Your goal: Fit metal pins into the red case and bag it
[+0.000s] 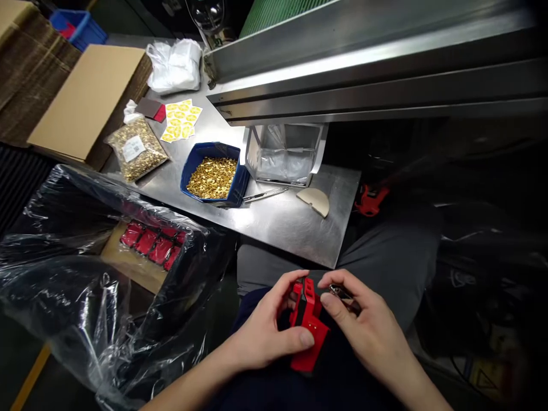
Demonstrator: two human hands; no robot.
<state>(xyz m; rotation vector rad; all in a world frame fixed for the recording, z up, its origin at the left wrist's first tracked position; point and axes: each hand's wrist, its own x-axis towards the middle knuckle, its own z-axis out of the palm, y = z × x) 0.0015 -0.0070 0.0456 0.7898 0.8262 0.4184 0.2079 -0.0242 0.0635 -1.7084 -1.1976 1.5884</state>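
My left hand (268,328) is closed round a red plastic part with a black insert (309,325), held over my lap with the thumb pressed on its front face. My right hand (363,322) is beside it on the right, fingers pinched on a small dark metal piece (340,292) at the red part's top edge. Both hands touch the red part.
A steel table (299,222) carries a blue bin of small brass pieces (213,177), a bag of brass pieces (136,149), yellow sticker sheets (182,120), tweezers (264,194) and a clear container (285,154). At left a plastic-lined box (85,268) holds red parts (152,242). Cardboard (85,97) lies behind.
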